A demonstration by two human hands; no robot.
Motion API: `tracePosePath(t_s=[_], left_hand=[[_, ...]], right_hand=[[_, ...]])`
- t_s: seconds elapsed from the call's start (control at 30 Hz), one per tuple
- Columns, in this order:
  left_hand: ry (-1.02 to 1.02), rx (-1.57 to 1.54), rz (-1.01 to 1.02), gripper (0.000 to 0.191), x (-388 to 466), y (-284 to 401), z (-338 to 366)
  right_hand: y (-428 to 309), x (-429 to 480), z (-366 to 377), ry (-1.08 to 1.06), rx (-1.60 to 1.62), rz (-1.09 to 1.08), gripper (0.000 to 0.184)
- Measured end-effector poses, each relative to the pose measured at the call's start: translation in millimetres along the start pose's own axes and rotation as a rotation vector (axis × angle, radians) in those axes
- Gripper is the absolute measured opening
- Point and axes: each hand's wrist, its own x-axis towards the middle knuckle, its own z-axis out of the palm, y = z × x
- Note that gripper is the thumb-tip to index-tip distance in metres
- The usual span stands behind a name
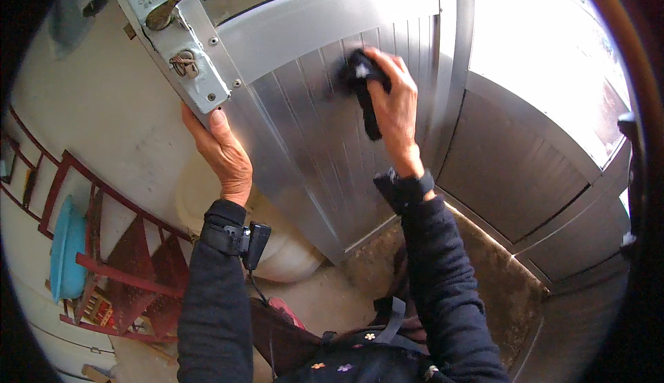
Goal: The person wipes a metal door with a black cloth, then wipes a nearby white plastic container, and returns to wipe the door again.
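Observation:
A grey metal door [332, 139] with a ribbed lower panel stands open before me. My left hand [224, 149] holds the door's edge just under the lock plate [205, 79], its thumb on the front face. The plate carries a worn lever handle [161, 16] and a lock cylinder with wire wound at it. My right hand [395, 98] grips a bunched black cloth [369, 116] against the upper part of the ribbed panel. The cloth is partly blurred, and its lower end hangs down beside my fingers.
Left of the door are a dark red metal stair-like frame [124, 274], a blue plastic basin [69, 251] and a pale rounded container [285, 258]. Grey metal panels [524, 165] with a bright window stand at the right, above a concrete floor edge.

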Motion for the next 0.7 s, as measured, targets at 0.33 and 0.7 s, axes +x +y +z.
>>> tracePosePath(t_s=[0.33, 0.7], left_hand=[[-0.003, -0.007, -0.023, 0.059, 0.0, -0.5, 0.1], [-0.008, 0.011, -0.047, 0.062, -1.0, -3.5, -1.4]], right_hand=[[27.9, -57.3, -14.8, -0.106, -0.134, 0.036, 0.048], [46.9, -129.8, -34.4, -0.324, -0.141, 0.323, 0.042]])
